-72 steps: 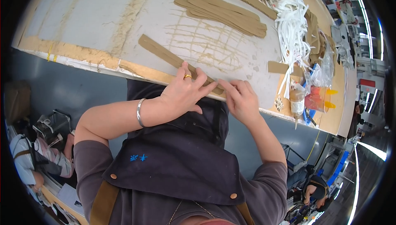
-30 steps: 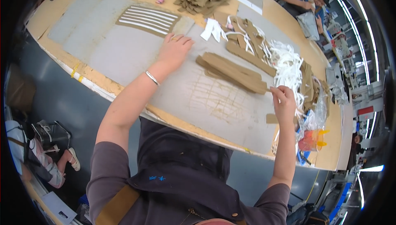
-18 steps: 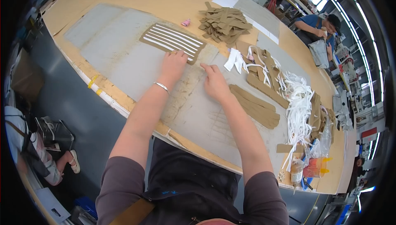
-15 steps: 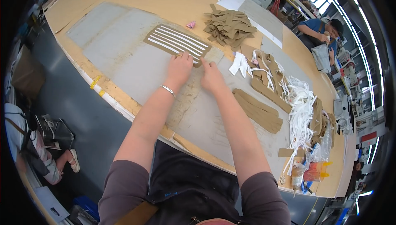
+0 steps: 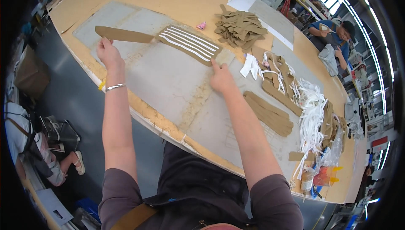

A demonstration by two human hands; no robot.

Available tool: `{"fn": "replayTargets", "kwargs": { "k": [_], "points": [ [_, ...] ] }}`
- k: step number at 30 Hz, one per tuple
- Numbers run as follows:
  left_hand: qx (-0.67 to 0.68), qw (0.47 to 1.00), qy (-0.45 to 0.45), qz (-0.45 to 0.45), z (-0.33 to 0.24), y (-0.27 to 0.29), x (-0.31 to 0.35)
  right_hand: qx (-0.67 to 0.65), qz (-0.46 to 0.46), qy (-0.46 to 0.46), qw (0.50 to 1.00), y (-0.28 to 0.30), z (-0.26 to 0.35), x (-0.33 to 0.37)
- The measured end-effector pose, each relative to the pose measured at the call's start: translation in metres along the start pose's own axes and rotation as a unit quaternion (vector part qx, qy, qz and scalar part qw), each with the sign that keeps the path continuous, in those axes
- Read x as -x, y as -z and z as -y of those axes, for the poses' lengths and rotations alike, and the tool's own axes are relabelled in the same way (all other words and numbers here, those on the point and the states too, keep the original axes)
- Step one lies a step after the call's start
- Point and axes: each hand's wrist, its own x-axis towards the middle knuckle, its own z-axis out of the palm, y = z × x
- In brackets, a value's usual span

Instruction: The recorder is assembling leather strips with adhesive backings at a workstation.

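My left hand [image 5: 110, 55] is closed on the near end of a long brown fabric strip [image 5: 126, 34], which is raised toward the left. The strip's other end meets a row of brown strips [image 5: 194, 53] lined with parallel white tapes [image 5: 188, 40], flat on the grey board. At the row's near right corner my right hand [image 5: 222, 78] touches the brown edge with its extended index finger. Its finger and thumb are apart, and nothing shows in its grasp. To its right lie short white tape pieces [image 5: 251, 65] and a stack of brown strips [image 5: 268, 114].
A heap of brown strips [image 5: 240, 25] lies beyond the row, near a small pink object [image 5: 201, 25]. Tangled white tape [image 5: 311, 103] covers the right side, with a bottle [image 5: 307, 180] and a red container [image 5: 325, 176] at the near right. A co-worker [image 5: 333, 36] sits across the table.
My left hand has moved from the row's near edge out to the left, drawing a brown strip with it. My right hand stays at the row's right corner.
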Motion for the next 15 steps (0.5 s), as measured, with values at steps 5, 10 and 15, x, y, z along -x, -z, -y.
{"fn": "replayTargets", "kwargs": {
  "k": [5,10,15],
  "points": [
    [-0.220,0.905,-0.284,0.228,-0.077,0.015,0.077,-0.203,-0.016,0.059,0.977,0.015,0.002,0.045],
    [-0.285,0.701,-0.440,0.483,-0.113,0.046,0.227,-0.575,0.159,-0.051,0.801,0.067,0.020,0.145],
    [-0.196,0.650,-0.292,0.674,-0.101,0.068,0.319,-0.368,0.069,-0.054,0.926,0.051,-0.063,0.241]
  ]
}}
